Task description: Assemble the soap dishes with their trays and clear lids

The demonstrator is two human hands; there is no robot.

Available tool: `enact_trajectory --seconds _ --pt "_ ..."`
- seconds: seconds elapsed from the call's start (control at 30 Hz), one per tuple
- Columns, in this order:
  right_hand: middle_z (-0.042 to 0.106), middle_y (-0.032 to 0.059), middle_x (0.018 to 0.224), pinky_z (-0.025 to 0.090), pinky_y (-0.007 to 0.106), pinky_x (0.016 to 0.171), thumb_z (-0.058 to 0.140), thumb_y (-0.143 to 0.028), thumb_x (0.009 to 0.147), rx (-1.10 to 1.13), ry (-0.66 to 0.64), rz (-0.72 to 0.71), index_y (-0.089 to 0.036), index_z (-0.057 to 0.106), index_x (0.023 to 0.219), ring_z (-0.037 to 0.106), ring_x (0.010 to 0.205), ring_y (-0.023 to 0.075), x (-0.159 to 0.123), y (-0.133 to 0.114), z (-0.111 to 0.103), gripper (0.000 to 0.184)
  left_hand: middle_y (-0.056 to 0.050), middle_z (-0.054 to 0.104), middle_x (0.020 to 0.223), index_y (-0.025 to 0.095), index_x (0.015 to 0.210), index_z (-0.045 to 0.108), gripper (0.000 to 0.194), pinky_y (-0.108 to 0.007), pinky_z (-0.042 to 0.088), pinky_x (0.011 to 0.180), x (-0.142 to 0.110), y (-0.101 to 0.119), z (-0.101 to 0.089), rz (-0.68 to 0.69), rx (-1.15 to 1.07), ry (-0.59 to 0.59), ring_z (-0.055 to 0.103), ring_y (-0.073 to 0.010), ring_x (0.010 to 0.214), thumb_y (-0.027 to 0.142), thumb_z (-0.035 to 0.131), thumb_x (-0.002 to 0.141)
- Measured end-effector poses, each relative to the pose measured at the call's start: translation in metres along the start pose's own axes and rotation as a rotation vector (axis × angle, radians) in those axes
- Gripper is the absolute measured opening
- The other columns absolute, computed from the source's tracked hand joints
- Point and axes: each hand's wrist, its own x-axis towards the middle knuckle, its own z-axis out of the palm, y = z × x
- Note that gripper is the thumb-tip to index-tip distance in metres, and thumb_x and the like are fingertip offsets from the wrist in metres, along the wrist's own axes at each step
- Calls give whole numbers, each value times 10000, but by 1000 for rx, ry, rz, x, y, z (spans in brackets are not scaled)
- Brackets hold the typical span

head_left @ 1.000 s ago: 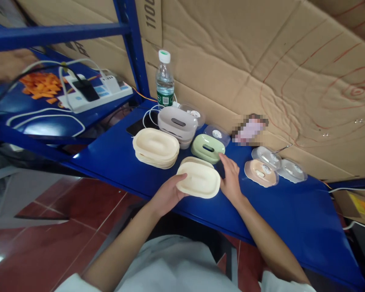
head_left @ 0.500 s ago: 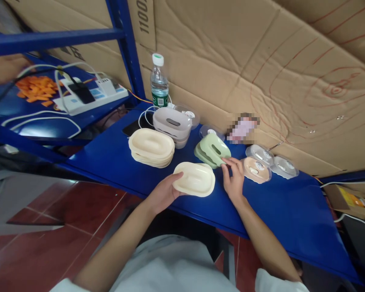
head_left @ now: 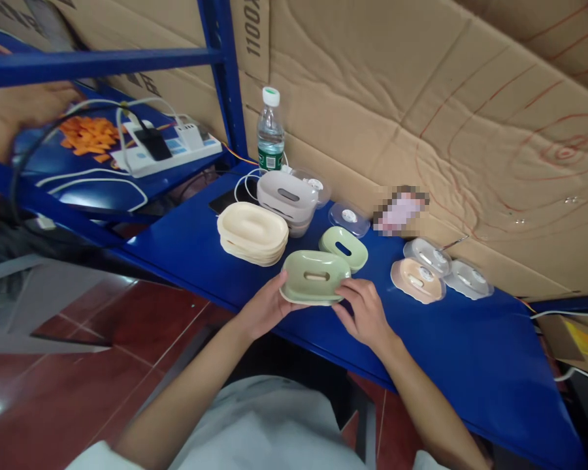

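My left hand (head_left: pixel 264 310) is closed on the left end of a cream soap dish base, which is mostly hidden under a green slotted soap dish tray (head_left: pixel 298 290). My right hand (head_left: pixel 365 313) pinches the right end of that green tray, its fingers over the rim and thumb below. The tray lies over the base, with cream showing through the slot. Just behind them on the table sits another green slotted tray (head_left: pixel 360 256). To the left stand a stack of cream bases (head_left: pixel 252 225) and a stack of greyish slotted trays (head_left: pixel 272 190).
Lidded soap dishes, one peach (head_left: pixel 411 284) and two grey, lie to the right on the blue table (head_left: pixel 451 365). Clear lids (head_left: pixel 349 225), a water bottle (head_left: pixel 271 134) and a blurred-out item are behind. Another person's hand (head_left: pixel 34 104) is at left, near a power strip (head_left: pixel 147 160).
My right hand has lifted the top green tray from its pile and brought it left onto the cream base in my left hand. The view has shifted slightly.
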Motion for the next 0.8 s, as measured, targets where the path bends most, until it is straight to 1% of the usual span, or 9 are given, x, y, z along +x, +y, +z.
enact_trajectory --seconds 0.07,0.17,0.27,0.37,0.47,0.53,0.63,0.7,0.8 --pt "751 112 1142 618 419 885 701 -297 1040 -57 6 -60 -214 665 1273 710 1044 250 2 -1 -1 249 -148 737 1422 182 1400 713 510 -448 628 1027 0 -1 0 14 7 30 705 -356 1313 503 741 1005" --pt "772 91 1125 610 402 884 736 -264 1023 -123 26 -109 -241 692 1280 715 1021 233 1 0 -1 261 -136 754 1395 180 1401 707 501 -434 637 1012 0 0 2 35 -16 50 711 -348 1301 471 753 996" --pt "790 66 1194 604 413 924 730 -249 1026 -129 -2 -87 -310 680 1381 724 1060 233 -5 1 3 363 -125 766 1373 178 1431 684 511 -437 640 1024 1 1 4 38 -52 66 706 -348 1315 439 747 996" --pt "794 39 1267 591 409 940 680 -172 1035 -136 -60 -85 -349 647 1457 727 1077 224 -12 1 6 459 -113 776 1356 189 1467 655 514 -436 634 1058 1 2 5 44 -76 127 717 -327 1299 352 744 988" --pt "785 55 1312 574 414 946 676 -254 1051 -111 -77 -99 -320 655 1457 729 1091 231 -8 7 3 412 -101 774 1361 209 1494 632 512 -417 649 1037 2 5 6 38 -99 176 729 -302 1279 320 712 1001" --pt "765 75 1354 559 447 985 634 -349 1074 -63 -72 -10 -313 660 1453 719 1163 262 7 19 -2 381 -98 767 1375 218 1509 617 513 -417 658 1020 2 6 7 27 -106 179 731 -298 1274 333 692 1015" --pt "739 97 1401 512 505 1081 492 -397 1119 -75 -114 264 -282 663 1453 667 1289 310 45 49 -7 392 -92 764 1383 228 1522 604 534 -417 666 1004 1 8 7 -6 -106 166 731 -300 1274 340 704 1010" --pt "712 111 1449 474 524 1140 463 -412 1121 -131 -221 423 -234 642 1477 625 1345 332 75 73 -4 436 -84 762 1390 237 1510 617 536 -408 669 996 0 9 6 -21 -102 160 726 -301 1284 344 726 996" --pt "604 131 1595 420 550 1203 518 -448 1094 -218 -447 598 -176 540 1583 533 1458 364 116 105 11 560 -82 748 1418 237 1469 656 524 -406 666 1000 -1 8 6 -28 -80 157 708 -311 1314 373 760 974"
